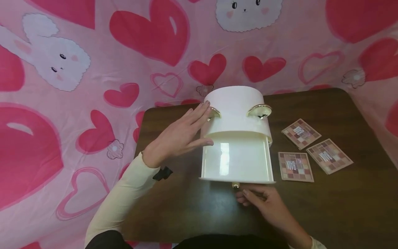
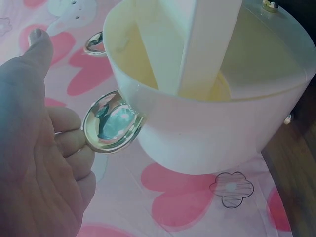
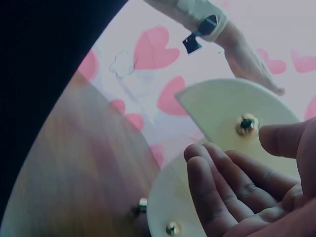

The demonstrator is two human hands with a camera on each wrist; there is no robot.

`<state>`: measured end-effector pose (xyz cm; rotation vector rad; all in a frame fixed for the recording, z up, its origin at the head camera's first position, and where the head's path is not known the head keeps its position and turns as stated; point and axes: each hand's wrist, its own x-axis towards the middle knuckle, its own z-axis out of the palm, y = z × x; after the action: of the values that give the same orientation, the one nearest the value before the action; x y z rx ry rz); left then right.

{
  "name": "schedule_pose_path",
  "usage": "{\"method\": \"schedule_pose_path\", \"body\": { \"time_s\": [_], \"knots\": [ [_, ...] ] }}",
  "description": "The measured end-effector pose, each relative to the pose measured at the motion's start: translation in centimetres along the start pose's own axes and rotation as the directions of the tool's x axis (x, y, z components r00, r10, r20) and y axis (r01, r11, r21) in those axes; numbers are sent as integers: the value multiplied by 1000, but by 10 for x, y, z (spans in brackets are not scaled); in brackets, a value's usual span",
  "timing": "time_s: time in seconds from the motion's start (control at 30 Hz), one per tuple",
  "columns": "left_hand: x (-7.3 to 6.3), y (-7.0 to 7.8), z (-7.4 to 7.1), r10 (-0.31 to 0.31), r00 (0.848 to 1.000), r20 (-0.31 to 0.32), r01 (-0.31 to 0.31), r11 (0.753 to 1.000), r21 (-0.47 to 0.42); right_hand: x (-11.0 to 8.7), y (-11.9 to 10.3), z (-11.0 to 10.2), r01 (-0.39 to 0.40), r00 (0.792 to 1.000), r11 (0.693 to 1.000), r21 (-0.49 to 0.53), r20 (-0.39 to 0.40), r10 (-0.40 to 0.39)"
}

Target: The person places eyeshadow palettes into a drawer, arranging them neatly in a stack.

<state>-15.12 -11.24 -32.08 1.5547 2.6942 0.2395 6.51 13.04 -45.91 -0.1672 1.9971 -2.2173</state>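
A white makeup organizer [image 1: 234, 119] with two gold ear-like pieces, the right one [image 1: 260, 110] in full view, stands with its upper drawer [image 1: 248, 162] pulled out. My left hand [image 1: 183, 131], fingers extended, lies along its left side. In the left wrist view, that hand's fingertips meet the rim of a gold ear [image 2: 112, 123]. Just below the drawer front is my right hand [image 1: 265, 200], beside the gold knob [image 1: 235, 185]. From the right wrist, its fingers [image 3: 212, 187] are loosely bent, thumb apart, with the knob [image 3: 247, 123] beyond them and nothing in the palm.
Three eyeshadow palettes, one [image 1: 296, 166] nearest the drawer, lie on the dark wooden table [image 1: 339, 204] to the right. Behind and left hangs a pink cloth [image 1: 130, 55] with hearts. More gold knobs [image 3: 173, 228] show on the organizer's lower front.
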Motion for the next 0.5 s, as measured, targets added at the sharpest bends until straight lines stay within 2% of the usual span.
{"method": "schedule_pose_path", "body": {
  "time_s": [0.2, 0.37, 0.5],
  "knots": [
    [2, 0, 1, 4, 1000, -2, -4, 1000, -1, -13, 7, -18, 25, 1000, 996, -89, -10, -26],
    [0, 0, 1, 9, 1000, -5, -9, 1000, 0, -24, 15, -33, -72, 994, 979, -190, -90, 55],
    [-1, -1, 2, 16, 1000, -22, -16, 1000, -10, -28, 21, -47, -133, 980, 941, -313, -181, 78]
  ]
}}
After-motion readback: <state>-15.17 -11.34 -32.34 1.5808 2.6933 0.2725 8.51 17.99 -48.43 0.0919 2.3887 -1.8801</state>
